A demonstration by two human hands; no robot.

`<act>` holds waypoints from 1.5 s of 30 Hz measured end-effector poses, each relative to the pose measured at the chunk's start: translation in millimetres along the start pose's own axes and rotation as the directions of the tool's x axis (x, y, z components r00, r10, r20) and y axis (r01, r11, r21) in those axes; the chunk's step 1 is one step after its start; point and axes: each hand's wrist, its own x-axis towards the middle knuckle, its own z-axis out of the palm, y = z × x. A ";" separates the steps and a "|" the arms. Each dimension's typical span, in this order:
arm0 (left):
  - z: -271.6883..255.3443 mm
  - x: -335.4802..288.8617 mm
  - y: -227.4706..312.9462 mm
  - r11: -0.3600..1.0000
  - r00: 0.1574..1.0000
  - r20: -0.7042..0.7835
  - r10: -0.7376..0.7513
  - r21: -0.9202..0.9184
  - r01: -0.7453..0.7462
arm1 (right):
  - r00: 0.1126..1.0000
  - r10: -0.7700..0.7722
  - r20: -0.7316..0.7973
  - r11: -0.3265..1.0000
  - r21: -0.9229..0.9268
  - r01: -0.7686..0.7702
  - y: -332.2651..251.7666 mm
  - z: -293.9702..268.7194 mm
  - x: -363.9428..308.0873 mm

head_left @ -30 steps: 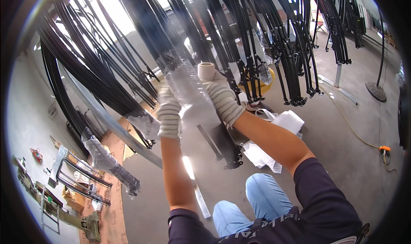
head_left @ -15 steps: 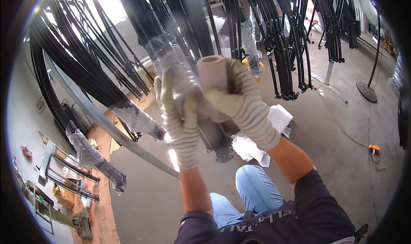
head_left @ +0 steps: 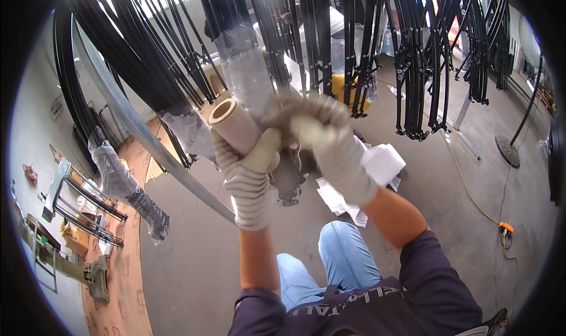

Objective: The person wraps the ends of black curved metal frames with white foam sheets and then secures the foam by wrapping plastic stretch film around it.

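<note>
My left hand (head_left: 246, 170), in a striped knit glove, is wrapped round a roll of clear stretch film (head_left: 237, 125). The roll tilts, its hollow cardboard core facing up and to the left. Just beyond it hangs a bundle of black metal tubes whose middle is covered in clear film (head_left: 247, 71). To the right of the roll, my gloved right hand (head_left: 333, 141) is raised beside the bundle's lower end (head_left: 287, 185). Motion smears its fingers, so their grip cannot be made out.
More black tube bundles (head_left: 418, 82) hang at the right. A film-wrapped bundle (head_left: 127, 185) hangs at the left, near a curved grey metal bar (head_left: 153, 141). White foam sheets (head_left: 380, 165) lie on the floor. An orange socket (head_left: 505, 227) with a cable lies farther right.
The film roll has gone from my right hand to my left, moving leftward round the bundle. My right hand has let go of it and is blurred by motion.
</note>
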 end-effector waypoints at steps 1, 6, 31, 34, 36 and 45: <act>-0.1 1.1 -0.1 0.999 0.999 0.003 0.033 0.021 -0.033 | 0.994 0.057 -0.088 0.993 0.109 -0.047 0.6 1.3 13.2; 2.3 3.8 5.7 0.993 0.996 0.028 0.086 0.076 -0.088 | 0.950 0.207 0.235 0.966 0.105 -0.236 48.9 2.3 96.6; -61.8 97.3 -119.7 0.991 0.868 0.480 -0.126 0.108 0.084 | 0.945 0.171 0.277 0.924 0.287 -0.251 49.6 -11.1 75.2; -57.6 107.9 -123.5 0.930 0.844 0.509 -0.167 0.365 -0.036 | 0.921 0.223 0.319 0.911 0.267 -0.314 71.3 -26.0 69.8; -45.2 112.0 -121.4 0.885 0.809 0.556 -0.189 0.453 -0.105 | 0.910 0.256 0.327 0.909 0.240 -0.342 86.7 -41.5 66.8; -25.7 91.3 -93.2 0.736 0.715 0.697 -0.050 0.510 -0.446 | 0.865 0.341 0.369 0.611 0.612 -0.502 102.0 -70.2 43.8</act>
